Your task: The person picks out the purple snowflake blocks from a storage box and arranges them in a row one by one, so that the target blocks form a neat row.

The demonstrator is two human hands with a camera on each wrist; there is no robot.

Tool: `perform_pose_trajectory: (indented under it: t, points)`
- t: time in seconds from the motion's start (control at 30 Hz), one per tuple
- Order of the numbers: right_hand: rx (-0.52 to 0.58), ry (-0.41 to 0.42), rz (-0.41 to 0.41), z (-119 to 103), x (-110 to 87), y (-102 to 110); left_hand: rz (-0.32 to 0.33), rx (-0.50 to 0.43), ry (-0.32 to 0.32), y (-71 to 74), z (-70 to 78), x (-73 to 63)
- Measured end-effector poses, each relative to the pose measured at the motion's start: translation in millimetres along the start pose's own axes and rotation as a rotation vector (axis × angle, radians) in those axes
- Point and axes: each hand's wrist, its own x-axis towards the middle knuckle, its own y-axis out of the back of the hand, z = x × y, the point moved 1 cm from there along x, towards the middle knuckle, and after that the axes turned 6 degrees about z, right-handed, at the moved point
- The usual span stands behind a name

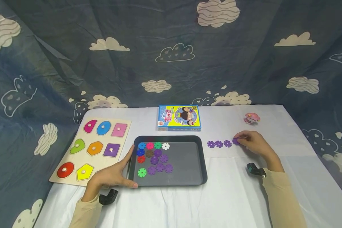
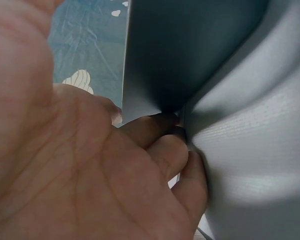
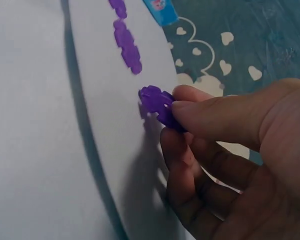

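My right hand (image 1: 254,143) pinches a purple notched plastic disc (image 3: 156,101) between thumb and fingertips, tilted just over the white table. To its left, three purple notched discs (image 1: 219,144) lie in a row beside the tray. My left hand (image 1: 111,175) grips the left side of the dark grey tray (image 1: 188,164), its thumb at the near left corner; in the left wrist view the fingers curl against the tray's side. Inside the tray, several more purple discs (image 1: 160,167) lie among single discs of other colours, such as a white disc (image 1: 165,146) and a green disc (image 1: 142,172).
A wooden shape puzzle board (image 1: 84,125) with coloured knobbed pieces lies left of the tray, beside my left hand. Behind the tray sits a blue and yellow box (image 1: 179,117). A small pink toy figure (image 1: 252,118) stands beyond my right hand. A cloud-patterned cloth (image 1: 142,28) hangs behind the table.
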Motion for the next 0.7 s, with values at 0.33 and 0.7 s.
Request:
perform_pose_trajectory:
  t: [0.33, 0.7]
  points:
    - [-0.014, -0.036, -0.004, 4.7, 0.1, -0.8, -0.003, -0.021, 0.010, -0.1, -0.4, 0.0]
    - [-0.022, -0.043, 0.004, 1.3, -0.1, -2.6, -0.006, -0.011, -0.012, 0.1, 0.2, 0.0]
